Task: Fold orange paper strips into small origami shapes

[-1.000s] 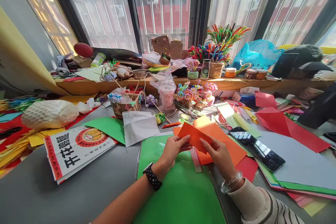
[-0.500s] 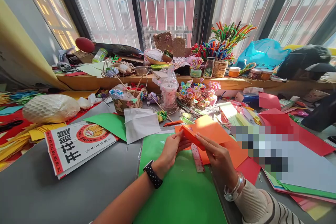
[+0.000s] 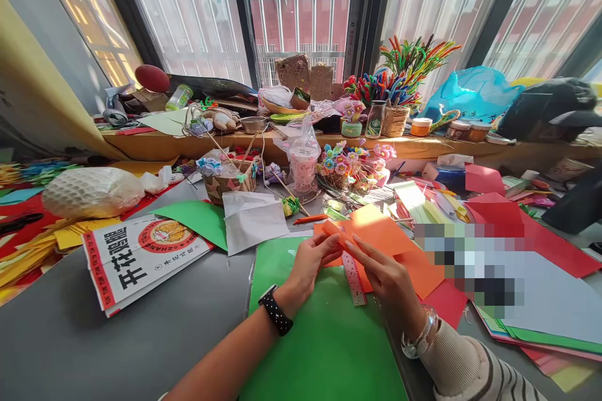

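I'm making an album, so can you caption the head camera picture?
Left hand and right hand hold orange paper near a pink ruler.

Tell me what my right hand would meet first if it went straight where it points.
Probably the orange paper held in your left hand, though depth between them is unclear.

The grey table (image 3: 117,351) bears a green mat (image 3: 320,338) and, left of it, a printed packet (image 3: 155,267) (red-edged).

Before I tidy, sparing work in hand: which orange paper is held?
The folded orange strip between left hand and right hand; the other orange sheets lie unheld.
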Tool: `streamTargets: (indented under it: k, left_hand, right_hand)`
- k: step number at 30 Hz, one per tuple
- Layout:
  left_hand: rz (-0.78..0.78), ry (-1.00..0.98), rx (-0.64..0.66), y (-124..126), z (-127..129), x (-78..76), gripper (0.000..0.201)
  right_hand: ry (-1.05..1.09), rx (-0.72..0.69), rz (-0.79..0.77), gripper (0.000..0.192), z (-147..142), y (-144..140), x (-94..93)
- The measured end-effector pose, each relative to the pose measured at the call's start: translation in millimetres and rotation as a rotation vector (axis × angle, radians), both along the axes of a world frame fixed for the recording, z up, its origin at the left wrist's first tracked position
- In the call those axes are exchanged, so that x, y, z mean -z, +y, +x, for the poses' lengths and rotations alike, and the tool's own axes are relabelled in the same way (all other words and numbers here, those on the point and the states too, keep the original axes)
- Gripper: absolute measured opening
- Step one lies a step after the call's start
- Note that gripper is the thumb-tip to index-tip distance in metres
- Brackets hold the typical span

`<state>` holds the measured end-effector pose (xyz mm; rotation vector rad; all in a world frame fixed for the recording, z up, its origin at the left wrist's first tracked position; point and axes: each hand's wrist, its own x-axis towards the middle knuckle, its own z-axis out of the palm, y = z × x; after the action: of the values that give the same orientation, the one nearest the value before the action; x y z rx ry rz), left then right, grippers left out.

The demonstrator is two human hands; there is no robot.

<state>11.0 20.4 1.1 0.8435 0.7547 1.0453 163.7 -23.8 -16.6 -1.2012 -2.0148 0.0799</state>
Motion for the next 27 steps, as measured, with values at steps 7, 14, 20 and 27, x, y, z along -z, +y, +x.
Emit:
streamTargets:
  k: [7, 14, 20, 27]
  left_hand:
    - [-0.011, -0.002, -0.013, 0, 0, -2.8, 0.023]
    - [-0.003, 0.015, -0.050, 1, -2, -4.3, 0.022]
    - [-0.005, 0.142, 0.022, 0, -5, -11.8, 0.027]
    - [0.089, 0.321, 0.327, -7, -1, -12.6, 0.027]
  right_hand:
    - [-0.010, -0.028, -0.003, 0.046, -1, 1, 1.4]
    - [0.016, -0.071, -0.033, 0.043, -4, 0, -0.9]
    - [0.510, -0.028, -0.306, 0.031, -3, -4, -20.9]
    - [0.818, -0.021, -0.652, 0.029, -1, 1, -23.8]
